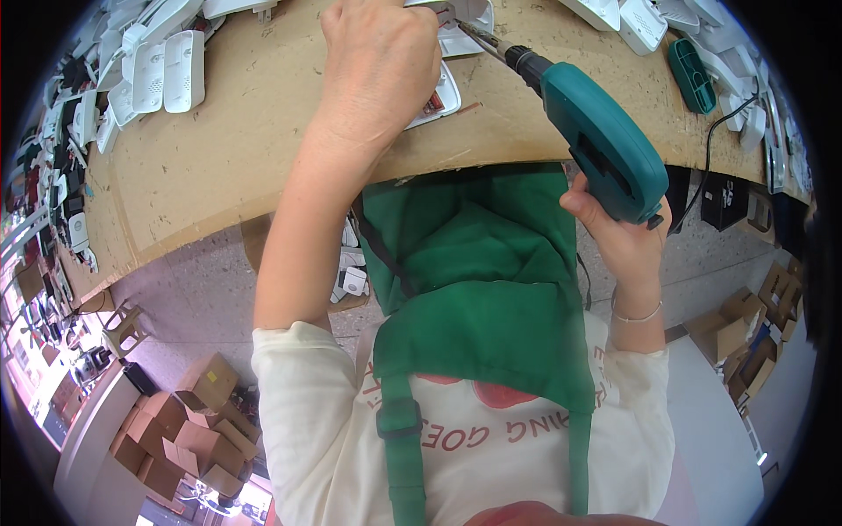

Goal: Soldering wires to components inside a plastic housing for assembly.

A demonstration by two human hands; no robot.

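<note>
My left hand (381,66) is at the top edge over the worktable, back of the hand up and fingers curled. Its fingertips are out of sight, so what they hold cannot be made out. Beside it lies a white plastic housing (478,41). Nearer to me is a second white housing (450,96), partly covered by the hand, with a reddish-brown part inside. My right hand (627,232) is wrapped round the handle of a teal soldering gun (605,136). The gun slants up and left; its thin metal tip reaches into the farther housing, next to my left fingers.
White plastic shells (181,72) are piled at the table's left; more white shells (643,26) lie at the far right beside a dark green casing (691,76). A black cord (712,140) hangs over the right front edge. Cardboard boxes (210,447) stand on the floor.
</note>
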